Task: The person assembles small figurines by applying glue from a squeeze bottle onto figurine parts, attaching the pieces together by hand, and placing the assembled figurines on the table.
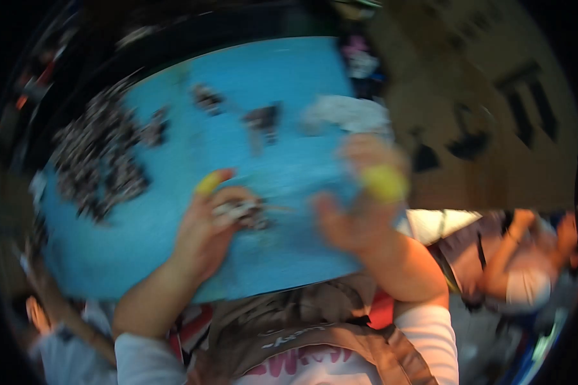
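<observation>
Grasping small grey pieces (241,212), the fingers of the left hand (204,224) hold them slightly toward six o'clock from the middle of the blue bench (289,256). The right hand (363,202), blurred at three o'clock, looks spread and released. A light, steady left grip should serve best, well apart from the grey pile (99,154) at nine o'clock.

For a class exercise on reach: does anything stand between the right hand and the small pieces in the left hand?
Nothing visible blocks the right hand from the pieces in the left hand: blue surface lies between, with a pale streak too blurred to identify.
</observation>
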`<state>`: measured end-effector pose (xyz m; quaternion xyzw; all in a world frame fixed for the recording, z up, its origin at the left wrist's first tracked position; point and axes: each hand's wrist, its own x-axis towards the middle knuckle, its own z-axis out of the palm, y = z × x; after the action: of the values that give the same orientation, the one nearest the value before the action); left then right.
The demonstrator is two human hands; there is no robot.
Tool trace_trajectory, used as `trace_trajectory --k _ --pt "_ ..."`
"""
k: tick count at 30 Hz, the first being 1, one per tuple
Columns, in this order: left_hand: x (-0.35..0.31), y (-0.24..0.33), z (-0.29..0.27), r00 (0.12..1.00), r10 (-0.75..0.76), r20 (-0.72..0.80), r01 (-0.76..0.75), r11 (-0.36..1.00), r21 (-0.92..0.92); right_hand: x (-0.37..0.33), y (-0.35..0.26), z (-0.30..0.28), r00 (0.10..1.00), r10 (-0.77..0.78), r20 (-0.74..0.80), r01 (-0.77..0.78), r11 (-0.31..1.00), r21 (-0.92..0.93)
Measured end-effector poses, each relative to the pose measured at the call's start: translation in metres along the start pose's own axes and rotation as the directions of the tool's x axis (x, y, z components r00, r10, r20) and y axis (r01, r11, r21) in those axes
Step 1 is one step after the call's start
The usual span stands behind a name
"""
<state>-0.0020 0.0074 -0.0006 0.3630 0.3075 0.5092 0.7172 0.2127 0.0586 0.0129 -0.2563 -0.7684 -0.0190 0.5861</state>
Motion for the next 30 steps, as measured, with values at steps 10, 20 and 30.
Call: trace_trajectory --k 10,20,30 --pt "0.006 0.021 0.001 0.984 -0.085 -0.156 0.112 0.979 0.170 -0.013 0.036 0.025 0.865 0.428 0.264 -0.341 0.885 -0.318" --pt "0.132 0.167 -0.001 0.831 0.511 -0.220 -0.395 0.820 0.413 -0.022 0.048 0.030 0.793 0.508 0.336 -0.366 0.838 -0.404" --pt "0.115 0.059 -0.044 0.959 0.262 -0.109 0.080 0.120 0.990 -0.021 0.043 0.025 0.805 0.482 0.345 -0.340 0.852 -0.397"
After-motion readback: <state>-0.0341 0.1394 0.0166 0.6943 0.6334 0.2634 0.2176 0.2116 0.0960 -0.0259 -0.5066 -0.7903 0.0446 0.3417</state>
